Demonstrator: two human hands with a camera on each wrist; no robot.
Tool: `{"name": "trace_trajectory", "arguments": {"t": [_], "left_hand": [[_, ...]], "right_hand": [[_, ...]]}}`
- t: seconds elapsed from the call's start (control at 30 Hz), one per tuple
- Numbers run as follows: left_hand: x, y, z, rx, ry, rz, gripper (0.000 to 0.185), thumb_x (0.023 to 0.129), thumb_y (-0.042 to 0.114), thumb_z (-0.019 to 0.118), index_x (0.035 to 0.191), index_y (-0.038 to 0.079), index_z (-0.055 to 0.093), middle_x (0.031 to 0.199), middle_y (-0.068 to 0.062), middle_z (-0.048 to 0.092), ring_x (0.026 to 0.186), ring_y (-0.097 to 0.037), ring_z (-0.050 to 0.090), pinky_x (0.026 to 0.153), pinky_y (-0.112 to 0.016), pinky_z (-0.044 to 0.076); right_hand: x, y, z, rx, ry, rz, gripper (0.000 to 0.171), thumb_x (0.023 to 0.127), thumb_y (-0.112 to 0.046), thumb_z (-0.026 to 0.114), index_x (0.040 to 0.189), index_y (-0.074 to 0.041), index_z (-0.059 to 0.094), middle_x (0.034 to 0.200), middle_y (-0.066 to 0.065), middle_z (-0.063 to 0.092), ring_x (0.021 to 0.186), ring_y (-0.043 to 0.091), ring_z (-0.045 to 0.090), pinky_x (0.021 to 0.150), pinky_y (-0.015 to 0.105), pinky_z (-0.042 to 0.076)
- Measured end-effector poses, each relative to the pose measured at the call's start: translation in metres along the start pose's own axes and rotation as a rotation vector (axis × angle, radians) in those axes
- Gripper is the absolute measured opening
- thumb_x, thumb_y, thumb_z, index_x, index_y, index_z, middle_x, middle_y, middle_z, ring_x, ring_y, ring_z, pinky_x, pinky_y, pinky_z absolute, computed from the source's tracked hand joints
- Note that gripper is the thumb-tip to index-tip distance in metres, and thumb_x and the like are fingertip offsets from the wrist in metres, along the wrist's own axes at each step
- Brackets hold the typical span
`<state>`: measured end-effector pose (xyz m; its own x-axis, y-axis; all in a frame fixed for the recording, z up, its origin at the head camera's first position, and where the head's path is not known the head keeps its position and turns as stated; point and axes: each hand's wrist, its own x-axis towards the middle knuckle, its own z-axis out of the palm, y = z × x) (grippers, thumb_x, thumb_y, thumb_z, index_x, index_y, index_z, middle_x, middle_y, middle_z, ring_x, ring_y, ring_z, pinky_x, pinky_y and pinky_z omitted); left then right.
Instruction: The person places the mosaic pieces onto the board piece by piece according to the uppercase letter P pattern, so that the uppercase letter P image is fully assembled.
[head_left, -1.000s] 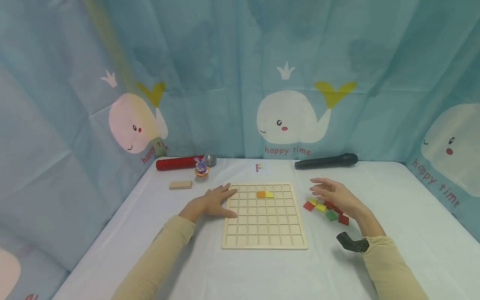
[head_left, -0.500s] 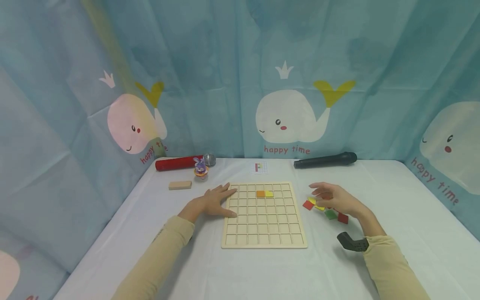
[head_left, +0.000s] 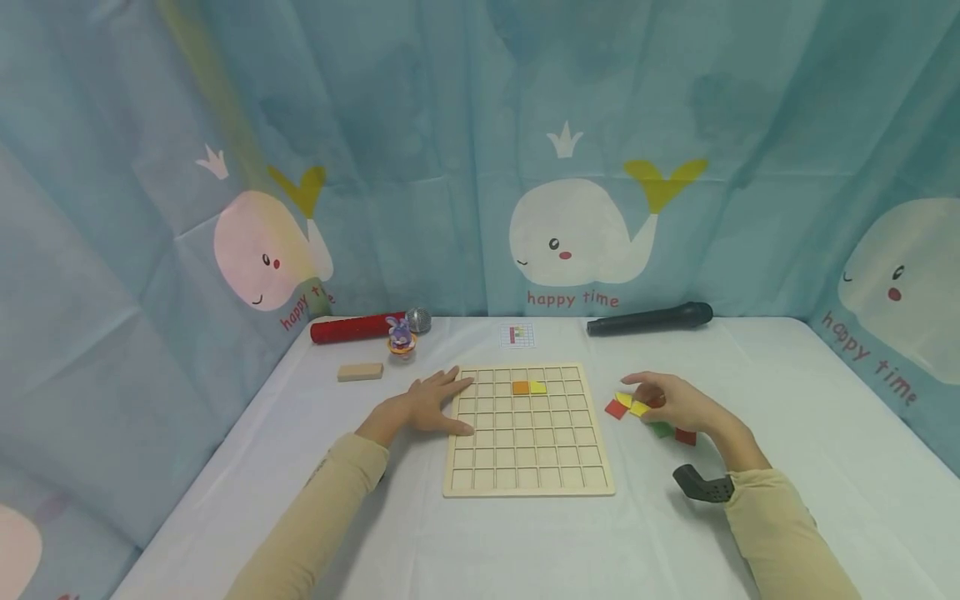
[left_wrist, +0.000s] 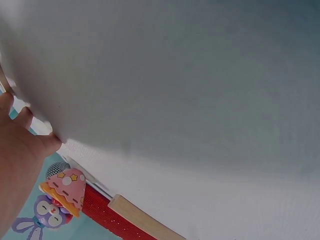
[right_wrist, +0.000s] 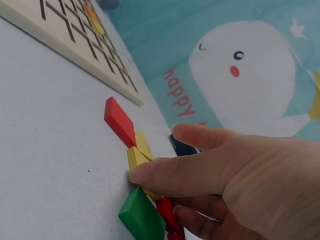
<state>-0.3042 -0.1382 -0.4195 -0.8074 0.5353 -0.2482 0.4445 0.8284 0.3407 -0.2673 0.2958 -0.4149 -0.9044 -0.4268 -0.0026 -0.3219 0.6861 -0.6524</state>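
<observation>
My left hand [head_left: 429,405] rests with spread fingers on the left edge of the gridded wooden board [head_left: 528,457]. An orange square tile [head_left: 521,387] and a yellow tile [head_left: 537,387] sit side by side in its upper cells. Right of the board, my right hand [head_left: 681,406] is low over a loose cluster of tiles. In the right wrist view its thumb overlaps a yellow tile [right_wrist: 134,158], while the index finger stays extended above. Around them lie a red tile [right_wrist: 118,120], a green tile [right_wrist: 141,215] and more red tiles [right_wrist: 169,214], partly covered by the hand.
A small printed grid card [head_left: 518,336] lies behind the board. At the back are a red microphone [head_left: 356,327], a black microphone [head_left: 648,320] and a purple rabbit figurine [head_left: 401,337]. A wooden block [head_left: 360,372] lies at left. A printed whale curtain [head_left: 420,233] hangs behind the table.
My right hand has lowered into the tile cluster, and its thumb has come down beside the yellow tile. My left hand stays on the board's edge.
</observation>
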Motion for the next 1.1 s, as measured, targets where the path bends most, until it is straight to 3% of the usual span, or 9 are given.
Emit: {"name": "trace_trajectory", "arguments": {"t": [0.73,1.1], "left_hand": [[-0.0021,0.0017,-0.0005,-0.009,-0.008,-0.008,0.093,0.082,0.061,0.066,0.155,0.019,0.026,0.160,-0.013,0.013,0.145,-0.036,0.009,0.110,-0.065,0.008],[-0.0009,0.0015,0.0000,-0.008,-0.004,-0.010,0.093,0.082,0.060,0.067,0.155,0.019,0.026,0.160,-0.013,0.013,0.146,-0.036,0.009,0.110,-0.064,0.009]], "right_hand": [[-0.0016,-0.0014,0.0002,0.006,0.013,-0.003,0.054,0.081,0.004,0.073,0.131,0.001,0.054,0.103,0.011,0.061,0.095,0.030,0.057,0.082,0.044,0.051],[-0.0030,-0.0001,-0.0034,-0.041,0.097,0.105,0.038,0.088,-0.007,0.069,0.125,-0.004,0.062,0.110,0.015,0.063,0.099,0.032,0.059,0.083,0.046,0.052]]}}
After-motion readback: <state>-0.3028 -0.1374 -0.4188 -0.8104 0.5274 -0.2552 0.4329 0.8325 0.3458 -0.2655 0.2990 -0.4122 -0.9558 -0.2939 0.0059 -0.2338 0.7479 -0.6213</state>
